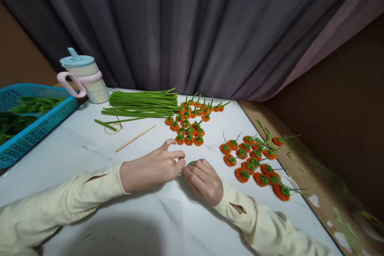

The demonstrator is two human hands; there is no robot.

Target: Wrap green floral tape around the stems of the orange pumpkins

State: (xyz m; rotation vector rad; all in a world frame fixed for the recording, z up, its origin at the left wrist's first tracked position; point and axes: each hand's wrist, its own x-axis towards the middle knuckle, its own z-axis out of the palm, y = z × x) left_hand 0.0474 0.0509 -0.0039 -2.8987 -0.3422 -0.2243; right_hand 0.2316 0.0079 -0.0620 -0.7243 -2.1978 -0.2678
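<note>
My left hand and my right hand meet over the white table, their fingertips almost touching. The left thumb and fingers pinch together, with the index finger raised and bent. My right fingers are curled closed around the same spot. Whatever lies between them is too small or hidden to name. Just beyond are several small orange pumpkin-like pieces with upright green stems, made of fuzzy pipe cleaner. To the right, a second group of orange pieces has green tops and thin wire ends.
A bundle of green pipe cleaners lies at the back, with a wooden stick and a rubber band nearer. At left stand a lidded cup and a blue basket holding green pieces. A grey curtain hangs behind.
</note>
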